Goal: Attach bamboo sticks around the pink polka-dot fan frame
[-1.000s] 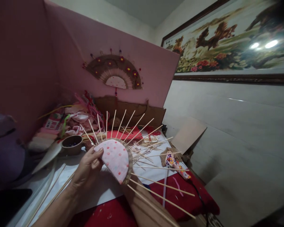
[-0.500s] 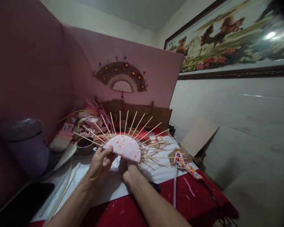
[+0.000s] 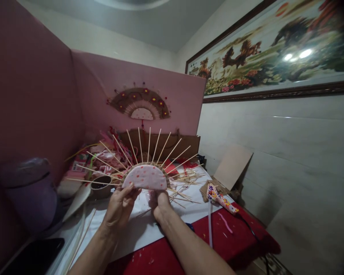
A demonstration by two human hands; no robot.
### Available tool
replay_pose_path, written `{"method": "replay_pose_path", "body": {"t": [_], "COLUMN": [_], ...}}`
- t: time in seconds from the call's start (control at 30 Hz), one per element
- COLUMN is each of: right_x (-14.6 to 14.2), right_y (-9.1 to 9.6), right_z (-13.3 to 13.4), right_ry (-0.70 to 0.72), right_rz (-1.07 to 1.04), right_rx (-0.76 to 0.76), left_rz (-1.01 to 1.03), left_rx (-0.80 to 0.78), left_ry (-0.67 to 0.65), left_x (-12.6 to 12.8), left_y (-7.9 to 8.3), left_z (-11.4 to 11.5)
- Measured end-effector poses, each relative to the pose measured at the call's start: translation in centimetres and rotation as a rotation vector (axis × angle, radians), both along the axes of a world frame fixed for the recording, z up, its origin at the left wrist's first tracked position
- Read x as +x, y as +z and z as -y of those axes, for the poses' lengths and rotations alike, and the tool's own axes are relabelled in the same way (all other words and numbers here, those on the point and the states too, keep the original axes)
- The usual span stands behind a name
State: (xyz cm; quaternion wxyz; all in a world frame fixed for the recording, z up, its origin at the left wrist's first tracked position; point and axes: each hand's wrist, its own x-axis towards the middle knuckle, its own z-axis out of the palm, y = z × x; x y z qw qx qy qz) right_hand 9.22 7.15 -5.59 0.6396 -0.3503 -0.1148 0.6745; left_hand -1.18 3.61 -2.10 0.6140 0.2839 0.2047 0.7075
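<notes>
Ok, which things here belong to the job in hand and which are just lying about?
Likely the job: spotted half-round piece in the left hand; loose sticks; corded, flower-patterned tool.

Probably just lying about: purple container; dark flat object.

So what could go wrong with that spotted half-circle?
The thin sticks spread beyond the spotted half-circle, so one might snag or snap. Some cross in front of the bowl in this view and could bump it. The left hand pinches one end, so the piece might tilt if the right hand gives no support.
</notes>
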Motion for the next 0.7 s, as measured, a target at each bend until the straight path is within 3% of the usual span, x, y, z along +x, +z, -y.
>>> {"method": "replay_pose_path", "body": {"t": [0.2,0.4,0.7], "right_x": [-0.2,0.1,0.7], "right_y": [0.5,1.8,1.4], "right_z": [0.6,2.3,1.1], "right_ry": [0.035,0.21,0.144], "right_rz": [-0.02,-0.101,-0.221], "right_rx": [0.131,0.361,0.269], "left_rz": [0.035,0.024,-0.089], "left_rx": [0.029,0.063,0.104], "left_ry": [0.013,0.057,0.037], "left_x": [-0.1,-0.1,0.2], "left_y": [-0.1,0.5,0.1], "left_z": [-0.2,0.0,0.5]}}
